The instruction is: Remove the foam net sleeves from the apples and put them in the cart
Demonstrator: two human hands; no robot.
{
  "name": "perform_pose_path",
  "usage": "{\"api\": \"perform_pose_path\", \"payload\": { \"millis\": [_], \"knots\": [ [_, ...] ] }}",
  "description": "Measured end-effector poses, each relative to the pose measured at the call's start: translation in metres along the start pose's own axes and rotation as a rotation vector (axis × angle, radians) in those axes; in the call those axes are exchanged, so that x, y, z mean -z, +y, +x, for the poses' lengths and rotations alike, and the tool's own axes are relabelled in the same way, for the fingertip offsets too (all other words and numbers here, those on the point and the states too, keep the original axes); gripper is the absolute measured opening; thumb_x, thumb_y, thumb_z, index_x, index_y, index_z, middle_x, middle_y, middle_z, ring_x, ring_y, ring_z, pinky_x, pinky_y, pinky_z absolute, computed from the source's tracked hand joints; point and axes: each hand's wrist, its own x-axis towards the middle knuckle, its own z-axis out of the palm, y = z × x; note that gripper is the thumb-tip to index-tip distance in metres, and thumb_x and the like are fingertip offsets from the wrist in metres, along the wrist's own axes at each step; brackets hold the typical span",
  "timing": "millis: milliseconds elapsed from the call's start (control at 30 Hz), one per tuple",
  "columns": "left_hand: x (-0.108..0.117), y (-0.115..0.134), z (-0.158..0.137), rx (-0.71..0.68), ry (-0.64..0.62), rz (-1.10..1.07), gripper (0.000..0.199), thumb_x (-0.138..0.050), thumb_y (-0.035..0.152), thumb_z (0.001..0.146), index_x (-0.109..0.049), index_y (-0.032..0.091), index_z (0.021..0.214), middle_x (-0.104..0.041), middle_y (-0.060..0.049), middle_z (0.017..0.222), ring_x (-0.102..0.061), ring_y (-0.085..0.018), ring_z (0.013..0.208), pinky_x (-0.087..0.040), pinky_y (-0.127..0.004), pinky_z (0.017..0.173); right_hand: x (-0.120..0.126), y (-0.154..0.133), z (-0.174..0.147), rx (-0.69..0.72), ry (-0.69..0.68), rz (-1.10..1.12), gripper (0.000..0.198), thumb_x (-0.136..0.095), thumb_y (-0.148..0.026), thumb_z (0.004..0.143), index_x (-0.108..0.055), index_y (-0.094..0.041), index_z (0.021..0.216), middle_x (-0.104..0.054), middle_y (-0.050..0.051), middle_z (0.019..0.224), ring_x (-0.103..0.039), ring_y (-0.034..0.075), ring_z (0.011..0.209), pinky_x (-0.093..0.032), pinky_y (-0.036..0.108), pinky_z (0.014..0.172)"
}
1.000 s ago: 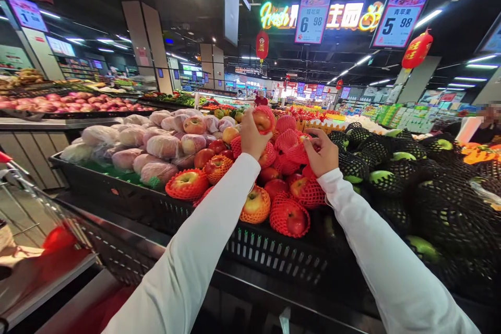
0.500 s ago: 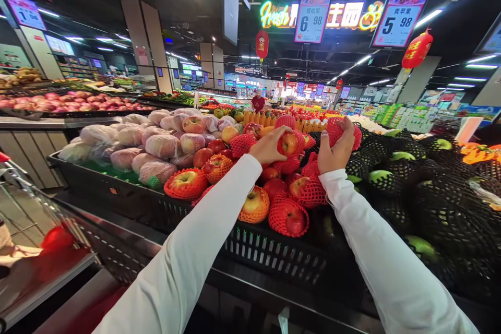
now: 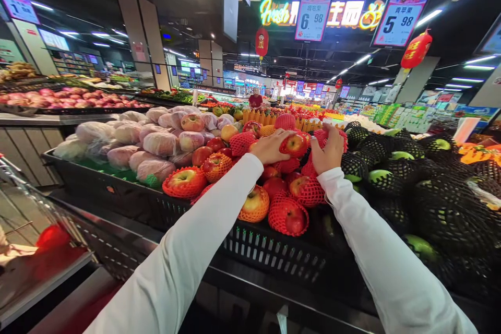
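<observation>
Over a heap of red apples in foam nets, my left hand (image 3: 272,147) is closed around a red-yellow apple (image 3: 294,145) in a red foam net. Just right of it, my right hand (image 3: 327,150) grips another net-covered apple (image 3: 341,139), mostly hidden behind the fingers. Below my hands lie more netted apples, among them a red one (image 3: 288,216) and a yellow-red one (image 3: 254,203) at the front of the black crate (image 3: 270,255). Some red apples there show no net.
Wrapped pale-pink fruit (image 3: 160,143) is piled on the left, and green fruit in black nets (image 3: 385,180) on the right. A shopping cart (image 3: 37,193) stands at the left edge. A person in red (image 3: 255,100) is farther back. Price screens (image 3: 315,10) hang overhead.
My right hand has moved slightly left and down with its apple, closer to the left hand. The apple in my left hand has turned and shifted a little to the right.
</observation>
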Motion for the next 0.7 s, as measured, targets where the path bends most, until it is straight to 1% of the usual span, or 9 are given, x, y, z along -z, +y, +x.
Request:
{"api": "perform_pose_path", "payload": {
  "millis": [67,167,267,367,433,500,600,633,700],
  "knots": [
    [0.002,0.004,-0.001,-0.033,-0.033,-0.009,0.074,-0.065,0.035,0.075,-0.039,0.024,0.144,-0.053,-0.008,0.139,-0.057,-0.031,0.120,-0.044,-0.043,0.102,0.000,0.000,0.000,-0.009,-0.033,-0.007,0.046,-0.051,-0.034,0.080,-0.056,-0.012,0.120,-0.062,0.018,0.120,-0.052,0.032,0.116,-0.035,0.053,0.103],
    [0.002,0.006,-0.002,-0.044,-0.091,-0.047,0.074,-0.062,0.030,0.077,-0.036,0.025,0.145,-0.062,-0.006,0.128,-0.061,-0.028,0.115,-0.044,-0.041,0.102,-0.002,0.002,-0.001,-0.014,-0.099,-0.038,0.039,-0.053,-0.033,0.079,-0.060,-0.015,0.113,-0.063,0.017,0.118,-0.052,0.032,0.113,-0.036,0.053,0.102],
    [0.000,0.003,-0.001,-0.057,-0.113,-0.094,0.071,-0.060,0.026,0.079,-0.036,0.026,0.145,-0.064,-0.004,0.127,-0.059,-0.025,0.119,-0.040,-0.040,0.106,-0.004,0.005,-0.001,-0.013,-0.129,-0.068,0.038,-0.055,-0.033,0.079,-0.061,-0.016,0.112,-0.063,0.017,0.118,-0.052,0.032,0.114,-0.036,0.053,0.102],
    [0.000,0.001,0.001,-0.096,-0.035,-0.194,0.062,-0.059,0.027,0.081,-0.043,0.022,0.140,-0.063,-0.007,0.128,-0.059,-0.024,0.119,-0.040,-0.039,0.106,-0.004,0.006,0.000,-0.003,-0.125,-0.058,0.039,-0.054,-0.031,0.078,-0.061,-0.014,0.113,-0.064,0.017,0.117,-0.054,0.032,0.113,-0.039,0.052,0.101],
    [0.002,-0.001,0.003,-0.098,0.121,-0.246,0.050,-0.058,0.030,0.084,-0.051,0.019,0.132,-0.064,-0.009,0.125,-0.058,-0.023,0.118,-0.040,-0.038,0.106,-0.002,0.005,0.002,0.041,-0.099,-0.014,0.039,-0.050,-0.025,0.077,-0.061,-0.014,0.113,-0.065,0.016,0.115,-0.057,0.030,0.111,-0.041,0.050,0.100],
    [0.007,-0.005,0.004,0.032,0.348,-0.195,0.037,-0.055,0.031,0.086,-0.058,0.018,0.120,-0.065,-0.010,0.120,-0.058,-0.025,0.116,-0.037,-0.043,0.108,0.003,0.001,0.005,0.127,-0.066,0.047,0.040,-0.044,-0.017,0.075,-0.062,-0.016,0.111,-0.066,0.013,0.113,-0.059,0.027,0.109,-0.043,0.047,0.100],
    [0.010,-0.015,0.003,0.476,0.669,-0.049,0.029,-0.056,0.031,0.082,-0.062,0.016,0.107,-0.065,-0.016,0.114,-0.052,-0.036,0.118,-0.028,-0.062,0.107,0.011,-0.008,0.007,0.251,-0.050,0.092,0.040,-0.038,-0.010,0.073,-0.063,-0.018,0.103,-0.068,0.010,0.108,-0.062,0.024,0.106,-0.045,0.042,0.099],
    [0.009,-0.020,0.002,0.626,0.730,-0.041,0.030,-0.059,0.030,0.079,-0.061,0.015,0.105,-0.062,-0.020,0.116,-0.049,-0.040,0.120,-0.025,-0.067,0.105,0.013,-0.011,0.008,0.278,-0.061,0.091,0.040,-0.037,-0.009,0.072,-0.063,-0.019,0.101,-0.069,0.009,0.107,-0.063,0.023,0.105,-0.046,0.041,0.099],
    [0.007,-0.027,-0.001,0.844,0.755,-0.079,0.034,-0.064,0.028,0.071,-0.060,0.012,0.102,-0.057,-0.026,0.122,-0.043,-0.048,0.123,-0.022,-0.075,0.100,0.016,-0.016,0.007,0.312,-0.082,0.077,0.040,-0.036,-0.008,0.073,-0.064,-0.019,0.100,-0.070,0.008,0.105,-0.064,0.022,0.103,-0.048,0.039,0.096]
  ]
}}
